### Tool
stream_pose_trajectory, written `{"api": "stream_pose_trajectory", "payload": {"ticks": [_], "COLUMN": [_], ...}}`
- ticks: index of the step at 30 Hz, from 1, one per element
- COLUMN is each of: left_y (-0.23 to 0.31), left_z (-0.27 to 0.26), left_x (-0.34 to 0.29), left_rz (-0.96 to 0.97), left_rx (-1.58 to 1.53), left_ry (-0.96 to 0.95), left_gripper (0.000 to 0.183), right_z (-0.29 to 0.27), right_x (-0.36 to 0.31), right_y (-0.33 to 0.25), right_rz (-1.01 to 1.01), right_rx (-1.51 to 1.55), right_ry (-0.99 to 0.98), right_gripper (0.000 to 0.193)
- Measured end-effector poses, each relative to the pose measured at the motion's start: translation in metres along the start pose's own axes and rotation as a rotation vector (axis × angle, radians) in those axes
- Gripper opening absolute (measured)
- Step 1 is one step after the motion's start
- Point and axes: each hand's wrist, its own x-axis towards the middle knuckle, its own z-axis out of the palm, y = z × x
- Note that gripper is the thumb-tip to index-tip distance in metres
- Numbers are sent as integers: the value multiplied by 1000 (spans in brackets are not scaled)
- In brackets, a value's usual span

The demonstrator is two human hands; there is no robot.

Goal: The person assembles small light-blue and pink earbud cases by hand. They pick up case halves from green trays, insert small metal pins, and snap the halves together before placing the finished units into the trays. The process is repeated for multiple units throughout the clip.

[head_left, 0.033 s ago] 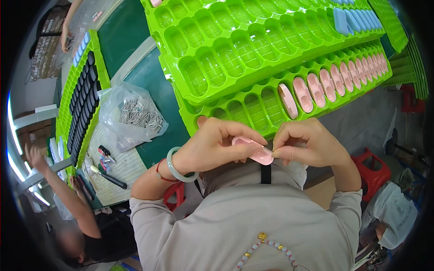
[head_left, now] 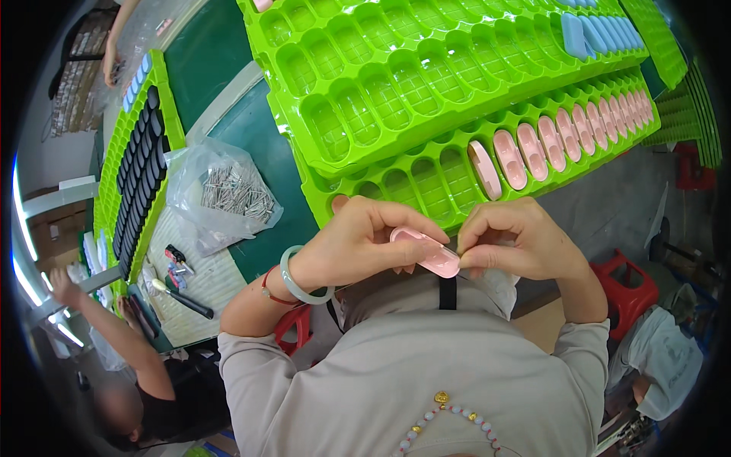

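Note:
My left hand [head_left: 377, 240] is closed round a small pink oval plastic shell [head_left: 432, 257], its hollow side facing up and its thumb laid across the inside. At the shell's right end, the thumb and fingers of my right hand [head_left: 502, 242] are pinched together; whatever they may hold is too small or hidden to make out. Just beyond both hands lies a green moulded tray [head_left: 434, 186] with oval pockets. A row of similar pink shells [head_left: 533, 152] fills its right part, and the nearest pink shell [head_left: 485, 170] stands tilted on edge.
Another green tray [head_left: 373, 99] overlaps it behind, with blue pieces [head_left: 594, 34] at its right. Leftward are a clear bag of small metal pins [head_left: 236, 194], a black-handled tool [head_left: 183, 298] and a green tray with black pieces [head_left: 141, 183]. A co-worker's arm [head_left: 114, 335] is at far left.
The co-worker's raised hand at the left has come down slightly. My right fingertips have shifted a little at the shell's end; my left hand keeps its hold.

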Motion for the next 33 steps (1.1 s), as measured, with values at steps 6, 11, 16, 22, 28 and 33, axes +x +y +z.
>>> {"api": "stream_pose_trajectory", "payload": {"ticks": [6,11,16,22,28,33], "left_y": [-4,-3,-1,-1,-2,-7], "left_z": [-2,-3,-5,-3,1,1], "left_x": [1,1,0,-2,-4,-4], "left_rz": [-8,-17,-3,52,129,163], "left_rx": [-110,-106,-38,26,81,143], "left_ry": [-79,-88,-123,-136,-88,-81], "left_gripper": [21,21,19,19,17,16], "right_z": [4,9,10,14,14,14], "right_x": [2,1,2,3,2,1], "right_y": [10,8,11,16,16,16], "right_rz": [-249,-294,-290,-245,-313,-381], "right_rx": [4,-93,-46,1,-31,-158], "right_ry": [51,86,74,92,124,141], "right_gripper": [21,20,17,13,14,15]}}
